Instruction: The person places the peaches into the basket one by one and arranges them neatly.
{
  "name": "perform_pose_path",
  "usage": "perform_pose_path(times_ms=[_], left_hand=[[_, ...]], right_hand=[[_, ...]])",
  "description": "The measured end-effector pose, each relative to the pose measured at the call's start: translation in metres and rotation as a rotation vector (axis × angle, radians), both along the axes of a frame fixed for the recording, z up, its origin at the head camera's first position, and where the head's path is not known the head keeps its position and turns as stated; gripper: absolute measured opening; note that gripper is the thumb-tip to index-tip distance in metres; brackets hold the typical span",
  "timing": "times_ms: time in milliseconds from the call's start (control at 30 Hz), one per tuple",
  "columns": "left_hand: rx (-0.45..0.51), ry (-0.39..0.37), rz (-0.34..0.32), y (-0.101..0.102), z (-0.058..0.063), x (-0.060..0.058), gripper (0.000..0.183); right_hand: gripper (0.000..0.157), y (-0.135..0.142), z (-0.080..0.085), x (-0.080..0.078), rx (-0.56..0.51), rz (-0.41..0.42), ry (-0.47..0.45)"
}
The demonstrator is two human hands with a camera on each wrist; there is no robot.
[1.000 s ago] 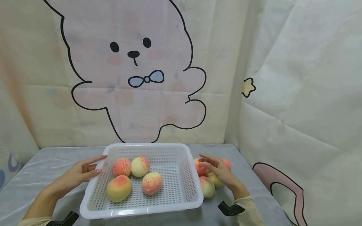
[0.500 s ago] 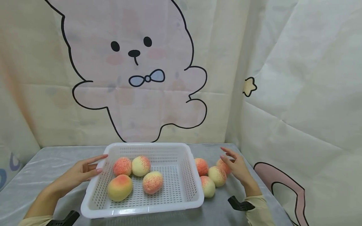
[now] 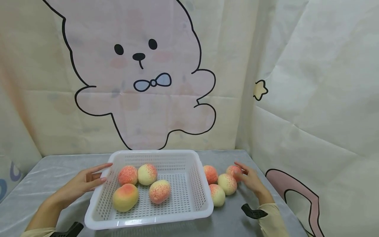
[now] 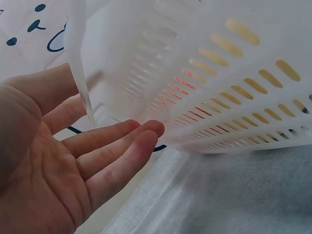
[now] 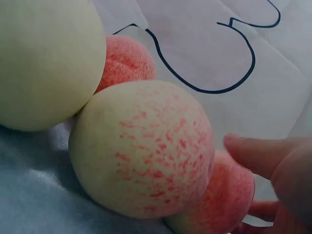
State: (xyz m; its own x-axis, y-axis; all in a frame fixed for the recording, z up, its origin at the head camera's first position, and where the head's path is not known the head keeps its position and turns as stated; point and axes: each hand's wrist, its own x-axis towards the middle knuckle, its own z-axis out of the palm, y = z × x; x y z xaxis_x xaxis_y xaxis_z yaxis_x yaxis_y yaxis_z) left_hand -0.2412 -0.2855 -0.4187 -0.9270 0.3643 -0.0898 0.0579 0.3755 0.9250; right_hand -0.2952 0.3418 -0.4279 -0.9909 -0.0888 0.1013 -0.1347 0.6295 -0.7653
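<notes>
In the head view, my left hand [image 3: 88, 177] holds the left rim of a white perforated plastic basket [image 3: 189, 214]. The left wrist view shows the thumb side at the rim and other fingers under it, beside the basket wall [image 4: 219, 83]. My right hand [image 3: 251, 181] is around the far-right red peach [image 3: 233, 171], thumb on the near side and fingers behind, with little bend. In the right wrist view, the thumb tip lies right at that peach [image 5: 226, 195], which is partly hidden by a speckled pale peach [image 5: 146, 151].
Inside the basket lie a red peach [image 3: 128, 174], a yellow-red peach [image 3: 125, 197] and two speckled ones. Right of the basket, another red peach [image 3: 211, 174] and two pale peaches [image 3: 227, 184] cluster on the grey cloth-covered table [image 3: 225, 223]. A printed curtain [image 3: 225, 125] stands behind.
My right hand has moved right, away from the nearer peaches, then lowered around the far-right red peach. My left hand and the basket stay in place.
</notes>
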Motion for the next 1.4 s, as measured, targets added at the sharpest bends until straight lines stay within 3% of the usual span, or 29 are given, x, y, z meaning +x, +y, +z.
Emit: perform_pose_path(times_ms=[300,700,1100,1400], left_hand=[[0.030,-0.020,0.010,0.001,-0.001,0.001,0.071],[0.076,-0.027,0.009,0.003,-0.002,0.002,0.067],[0.047,-0.032,0.049,0.003,-0.004,0.001,0.069],[0.032,-0.034,0.070,0.003,-0.004,0.002,0.070]], right_hand=[[0.059,0.007,-0.008,-0.006,0.013,0.079,-0.004],[0.064,0.005,-0.005,-0.009,0.032,0.080,0.018],[0.062,0.003,-0.006,-0.008,0.075,-0.095,0.144],[0.066,-0.004,0.012,-0.006,-0.124,-0.119,0.148]])
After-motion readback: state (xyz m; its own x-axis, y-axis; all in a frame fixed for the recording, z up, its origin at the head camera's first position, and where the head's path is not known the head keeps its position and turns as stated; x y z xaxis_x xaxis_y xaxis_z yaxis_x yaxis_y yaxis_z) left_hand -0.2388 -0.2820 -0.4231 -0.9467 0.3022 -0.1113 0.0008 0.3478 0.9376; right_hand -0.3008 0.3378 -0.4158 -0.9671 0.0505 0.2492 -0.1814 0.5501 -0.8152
